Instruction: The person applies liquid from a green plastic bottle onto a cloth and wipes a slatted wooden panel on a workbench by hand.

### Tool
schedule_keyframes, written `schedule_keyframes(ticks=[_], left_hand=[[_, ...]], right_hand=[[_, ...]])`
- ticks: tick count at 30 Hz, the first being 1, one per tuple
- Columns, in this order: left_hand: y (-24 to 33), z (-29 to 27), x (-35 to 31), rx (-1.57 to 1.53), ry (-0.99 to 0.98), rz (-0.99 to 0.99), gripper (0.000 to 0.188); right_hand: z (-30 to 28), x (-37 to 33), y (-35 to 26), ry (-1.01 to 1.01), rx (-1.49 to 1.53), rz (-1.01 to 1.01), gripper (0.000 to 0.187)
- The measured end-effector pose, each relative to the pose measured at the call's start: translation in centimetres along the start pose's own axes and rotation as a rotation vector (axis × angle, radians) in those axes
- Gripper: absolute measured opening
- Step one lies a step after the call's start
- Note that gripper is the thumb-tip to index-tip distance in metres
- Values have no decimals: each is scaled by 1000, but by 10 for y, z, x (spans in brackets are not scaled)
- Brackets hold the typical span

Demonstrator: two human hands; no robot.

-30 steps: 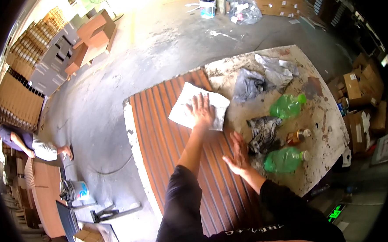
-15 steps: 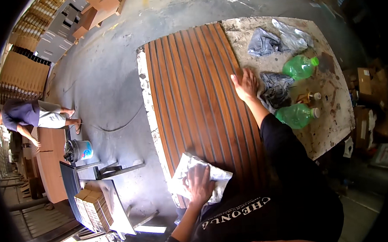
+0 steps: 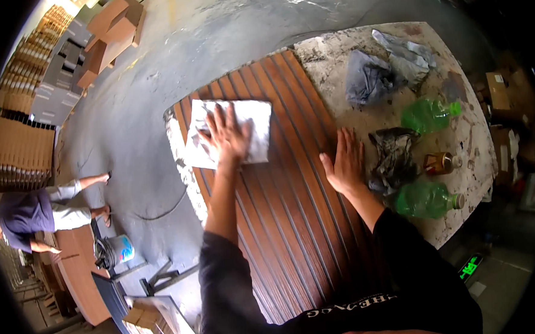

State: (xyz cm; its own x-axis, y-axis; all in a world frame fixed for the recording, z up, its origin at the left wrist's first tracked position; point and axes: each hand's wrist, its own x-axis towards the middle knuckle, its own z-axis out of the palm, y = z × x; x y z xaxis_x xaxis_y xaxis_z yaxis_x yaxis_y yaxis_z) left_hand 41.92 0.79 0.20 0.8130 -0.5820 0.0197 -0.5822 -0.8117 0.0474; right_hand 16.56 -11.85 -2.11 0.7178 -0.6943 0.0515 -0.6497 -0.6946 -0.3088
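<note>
Grooved panel point(image 3: 282, 220) | left hand point(image 3: 227, 137) flat on cloth point(image 3: 257, 118) | right hand point(image 3: 347, 164) palm-down

This looks like a workshop to me: well left of the left hand point(image 3: 226, 136), stacked panels point(image 3: 21, 146) and boxy brown pieces point(image 3: 112, 30) stand on scuffed floor point(image 3: 131, 113); beyond the right hand point(image 3: 347, 166), green bottles point(image 3: 425, 116) and a grimy rag point(image 3: 394, 157) clutter a stained worktable point(image 3: 475, 156).

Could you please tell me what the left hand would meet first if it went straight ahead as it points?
The way looks free: past the white cloth beneath it, the left hand would cross only grooved panel to its far edge, though depth is unclear.
</note>
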Motion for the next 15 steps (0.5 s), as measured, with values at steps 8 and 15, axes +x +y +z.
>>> schedule_keyframes(ticks=[8, 15], left_hand=[[-19, 11, 88, -61, 31, -20, 57], [1, 3, -144, -120, -108, 135, 65]], right_hand=[[-10, 7, -14, -88, 27, 51, 73], [12, 20, 7, 90, 117, 22, 73]])
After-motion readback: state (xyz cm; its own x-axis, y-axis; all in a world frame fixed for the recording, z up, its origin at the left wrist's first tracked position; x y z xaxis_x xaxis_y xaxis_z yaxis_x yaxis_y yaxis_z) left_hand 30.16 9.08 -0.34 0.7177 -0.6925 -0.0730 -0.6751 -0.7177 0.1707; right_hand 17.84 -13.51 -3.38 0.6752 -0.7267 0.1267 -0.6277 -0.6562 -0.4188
